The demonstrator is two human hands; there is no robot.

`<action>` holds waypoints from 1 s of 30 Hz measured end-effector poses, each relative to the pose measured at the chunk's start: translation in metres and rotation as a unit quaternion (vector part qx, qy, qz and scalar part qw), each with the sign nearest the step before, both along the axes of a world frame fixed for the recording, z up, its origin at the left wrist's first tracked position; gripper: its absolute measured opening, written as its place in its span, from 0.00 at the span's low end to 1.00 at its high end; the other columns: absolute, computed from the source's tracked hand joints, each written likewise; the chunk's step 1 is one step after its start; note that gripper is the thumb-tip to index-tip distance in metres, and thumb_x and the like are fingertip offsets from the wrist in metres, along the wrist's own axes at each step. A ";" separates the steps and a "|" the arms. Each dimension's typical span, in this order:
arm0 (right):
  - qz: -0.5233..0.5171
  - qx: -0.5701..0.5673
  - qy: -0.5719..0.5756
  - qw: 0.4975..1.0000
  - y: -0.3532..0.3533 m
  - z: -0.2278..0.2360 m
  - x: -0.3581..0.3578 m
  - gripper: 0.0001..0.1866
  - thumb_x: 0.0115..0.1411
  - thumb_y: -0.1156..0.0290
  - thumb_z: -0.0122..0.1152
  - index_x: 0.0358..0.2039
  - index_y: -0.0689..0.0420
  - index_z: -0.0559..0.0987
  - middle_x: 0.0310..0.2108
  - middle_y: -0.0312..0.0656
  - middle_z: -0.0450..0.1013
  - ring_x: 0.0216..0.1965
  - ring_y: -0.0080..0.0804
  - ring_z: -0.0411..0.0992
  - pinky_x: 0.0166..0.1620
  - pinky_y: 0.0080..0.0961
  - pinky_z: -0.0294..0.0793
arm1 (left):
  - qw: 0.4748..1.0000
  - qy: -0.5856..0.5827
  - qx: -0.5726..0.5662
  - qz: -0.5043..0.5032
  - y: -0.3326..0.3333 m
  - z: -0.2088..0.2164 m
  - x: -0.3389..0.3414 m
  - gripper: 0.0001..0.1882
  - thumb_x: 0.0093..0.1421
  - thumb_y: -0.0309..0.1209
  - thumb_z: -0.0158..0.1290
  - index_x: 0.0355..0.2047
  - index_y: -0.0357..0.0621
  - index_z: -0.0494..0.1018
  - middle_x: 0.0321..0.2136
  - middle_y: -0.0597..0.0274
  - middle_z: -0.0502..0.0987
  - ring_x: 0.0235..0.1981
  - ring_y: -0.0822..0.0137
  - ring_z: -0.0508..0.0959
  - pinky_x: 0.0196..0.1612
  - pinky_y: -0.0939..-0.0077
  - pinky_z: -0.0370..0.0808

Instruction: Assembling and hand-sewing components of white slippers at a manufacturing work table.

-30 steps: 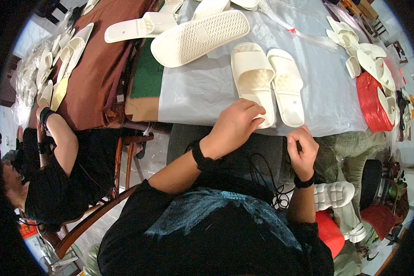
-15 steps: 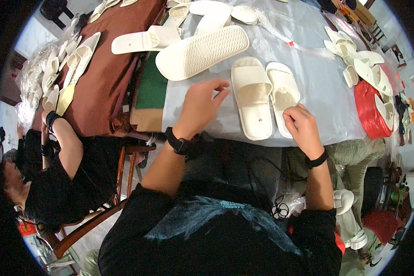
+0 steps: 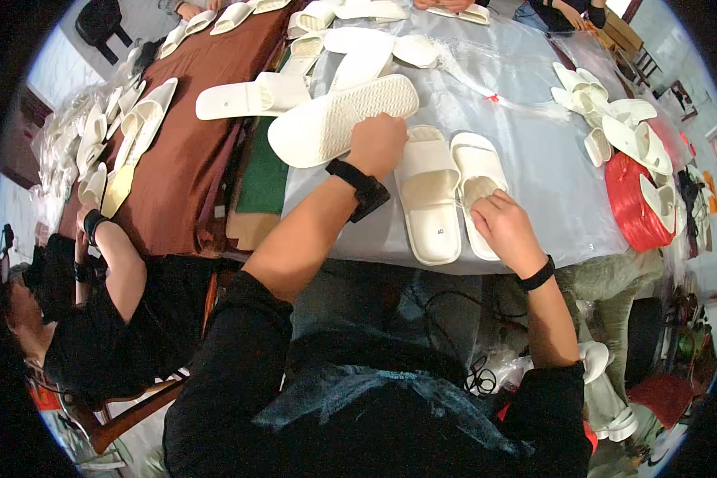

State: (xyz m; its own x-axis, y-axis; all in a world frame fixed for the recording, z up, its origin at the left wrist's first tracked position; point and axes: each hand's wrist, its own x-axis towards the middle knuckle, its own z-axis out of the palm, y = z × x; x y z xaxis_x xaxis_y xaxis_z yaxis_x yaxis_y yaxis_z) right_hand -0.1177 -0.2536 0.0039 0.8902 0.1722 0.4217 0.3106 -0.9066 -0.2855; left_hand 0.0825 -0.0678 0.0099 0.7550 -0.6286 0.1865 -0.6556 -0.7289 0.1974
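Two cream slide slippers lie side by side, soles down, on the plastic-covered table in front of me. My right hand (image 3: 503, 231) is closed with bent fingertips at the strap of the right slipper (image 3: 483, 159); whatever it pinches is too small to make out. Beside the left slipper (image 3: 432, 203), my left hand (image 3: 379, 143) reaches over the near edge of an upturned slipper (image 3: 315, 131) whose ridged sole faces up. Its fingers are curled and mostly hidden, so what they hold does not show.
More cream slippers (image 3: 362, 52) lie beyond, and a further group (image 3: 633, 139) at the right by red wrapping (image 3: 633, 203). On the left, a person (image 3: 111, 311) sits by a brown-covered table (image 3: 175, 167) with slippers on it. Other people's hands (image 3: 446, 5) show at the far edge.
My left hand has moved up and right, from near the table's front to the upturned slipper. My right hand stays by the right slipper. The whole view has shifted slightly.
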 end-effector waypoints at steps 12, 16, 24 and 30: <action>0.052 -0.069 0.014 0.996 -0.014 0.002 0.006 0.04 0.53 0.75 0.61 0.27 0.59 0.75 0.25 0.44 0.71 0.34 0.42 0.69 0.39 0.36 0.72 | 0.999 -0.044 0.005 0.008 -0.025 -0.001 0.015 0.09 0.55 0.27 0.50 0.27 0.34 0.78 0.28 0.39 0.79 0.31 0.44 0.81 0.35 0.53 0.79; 0.048 -0.075 0.006 0.996 -0.018 0.001 0.008 0.04 0.53 0.75 0.61 0.27 0.59 0.75 0.25 0.44 0.71 0.35 0.42 0.70 0.39 0.36 0.72 | 0.999 -0.030 -0.023 0.011 -0.027 -0.007 0.020 0.10 0.55 0.29 0.51 0.26 0.32 0.77 0.27 0.38 0.78 0.30 0.42 0.80 0.36 0.51 0.78; 0.043 -0.077 -0.009 0.996 -0.018 -0.001 0.007 0.03 0.51 0.75 0.57 0.24 0.60 0.75 0.26 0.44 0.73 0.37 0.42 0.72 0.43 0.35 0.74 | 0.995 0.046 -0.071 0.050 -0.035 -0.015 0.027 0.13 0.54 0.33 0.55 0.28 0.33 0.79 0.28 0.38 0.79 0.32 0.42 0.80 0.38 0.54 0.77; 0.048 -0.078 -0.021 0.996 -0.015 -0.006 0.011 0.03 0.50 0.75 0.57 0.23 0.60 0.75 0.26 0.44 0.73 0.37 0.43 0.71 0.43 0.35 0.74 | 0.992 0.061 -0.096 0.063 -0.035 -0.027 0.046 0.11 0.52 0.32 0.56 0.30 0.36 0.80 0.30 0.40 0.80 0.33 0.43 0.81 0.39 0.57 0.78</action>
